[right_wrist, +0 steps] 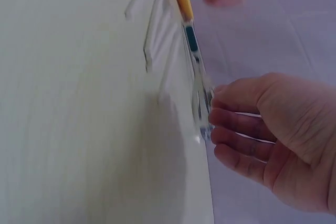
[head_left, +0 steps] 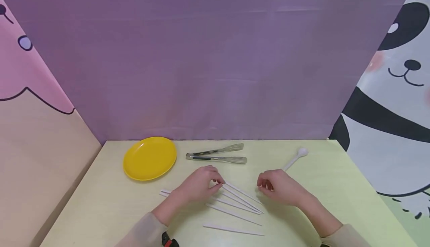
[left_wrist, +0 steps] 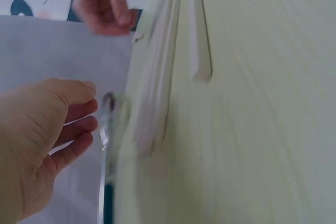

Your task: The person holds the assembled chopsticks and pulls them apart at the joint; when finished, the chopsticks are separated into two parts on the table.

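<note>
Several slim white chopsticks (head_left: 233, 214) lie fanned out on the table between and in front of the two hands. My left hand (head_left: 201, 184) hovers over their left ends, thumb and fingers loosely bent. In the left wrist view a gap shows between its fingertips and the chopsticks, and nothing is in its grasp. Off the right ends of the chopsticks hangs my right hand (head_left: 281, 187), its fingers relaxed and curved around empty air. Just behind that hand lies a white spoon (head_left: 302, 152), its handle partly hidden by the hand.
A yellow plate (head_left: 150, 158) sits at the table's back left. Metal tongs (head_left: 204, 158) with dark grip inserts lie spread beside it, near the back edge. A purple curtain (head_left: 215, 60) hangs behind the table (head_left: 111, 206); printed cartoon panels stand at both sides.
</note>
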{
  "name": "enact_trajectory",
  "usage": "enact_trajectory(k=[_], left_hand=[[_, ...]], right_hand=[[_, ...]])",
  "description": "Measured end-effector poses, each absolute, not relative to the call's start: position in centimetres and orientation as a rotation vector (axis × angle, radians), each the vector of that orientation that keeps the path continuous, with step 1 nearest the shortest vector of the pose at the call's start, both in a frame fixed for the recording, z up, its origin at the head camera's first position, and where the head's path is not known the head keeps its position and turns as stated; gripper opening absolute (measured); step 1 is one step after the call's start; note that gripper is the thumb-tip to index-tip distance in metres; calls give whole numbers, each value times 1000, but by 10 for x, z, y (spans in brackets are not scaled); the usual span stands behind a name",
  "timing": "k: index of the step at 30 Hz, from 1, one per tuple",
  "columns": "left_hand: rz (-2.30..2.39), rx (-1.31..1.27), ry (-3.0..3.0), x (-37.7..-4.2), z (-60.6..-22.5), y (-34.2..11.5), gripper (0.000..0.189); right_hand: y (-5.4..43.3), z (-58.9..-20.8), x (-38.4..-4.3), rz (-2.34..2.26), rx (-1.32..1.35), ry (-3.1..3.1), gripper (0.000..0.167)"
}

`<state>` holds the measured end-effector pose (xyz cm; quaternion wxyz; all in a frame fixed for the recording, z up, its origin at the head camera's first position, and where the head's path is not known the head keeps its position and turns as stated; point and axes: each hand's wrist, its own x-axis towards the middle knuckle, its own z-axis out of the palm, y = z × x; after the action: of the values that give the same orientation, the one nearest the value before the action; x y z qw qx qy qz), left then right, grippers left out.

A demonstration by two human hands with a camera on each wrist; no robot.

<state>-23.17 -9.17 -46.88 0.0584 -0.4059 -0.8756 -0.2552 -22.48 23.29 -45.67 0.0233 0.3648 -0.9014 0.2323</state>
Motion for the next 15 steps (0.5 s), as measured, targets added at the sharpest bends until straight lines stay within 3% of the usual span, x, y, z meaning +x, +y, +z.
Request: enact_trajectory(k=[7, 15], left_hand=[[-734, -1196, -2773, -248, -491, -52, 12], [-649, -1133, -2801, -251, -499, -43, 11]], right_hand=[[206, -469, -228, 738, 1161, -2826, 14], [195, -482, -223, 715, 1127, -2866, 16]])
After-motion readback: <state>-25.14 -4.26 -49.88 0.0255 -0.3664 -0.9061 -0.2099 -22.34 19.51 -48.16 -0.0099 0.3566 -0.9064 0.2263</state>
